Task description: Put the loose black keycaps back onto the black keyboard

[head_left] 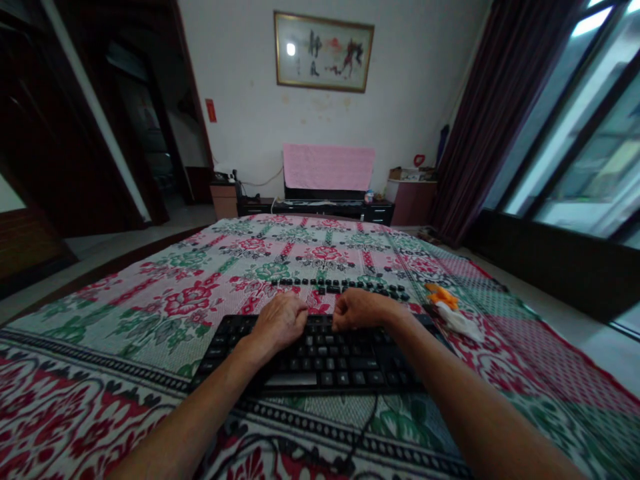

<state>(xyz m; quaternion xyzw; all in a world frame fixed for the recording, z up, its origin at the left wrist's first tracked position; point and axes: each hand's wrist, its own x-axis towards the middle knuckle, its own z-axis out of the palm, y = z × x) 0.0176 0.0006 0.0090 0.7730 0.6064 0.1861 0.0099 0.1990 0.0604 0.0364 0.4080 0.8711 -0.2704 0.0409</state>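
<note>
A black keyboard (pixel 320 363) lies on a floral red, green and white cloth (pixel 165 307), its far edge turned away from me. My left hand (pixel 280 321) rests on the keyboard's far left part with fingers curled down over the top rows. My right hand (pixel 361 309) sits at the far edge just right of centre, fingers bent in a pinch; what they grip is hidden. Beyond the keyboard several loose black keycaps (pixel 345 288) are laid out in rows on the cloth. The keyboard's black cable (pixel 367 417) trails toward me.
An orange tool and a white cloth (pixel 450 310) lie to the right of the keyboard. A low dark cabinet (pixel 320 208) with a pink-covered screen (pixel 327 167) stands at the far wall. Glass doors and a dark curtain (pixel 480 120) are on the right.
</note>
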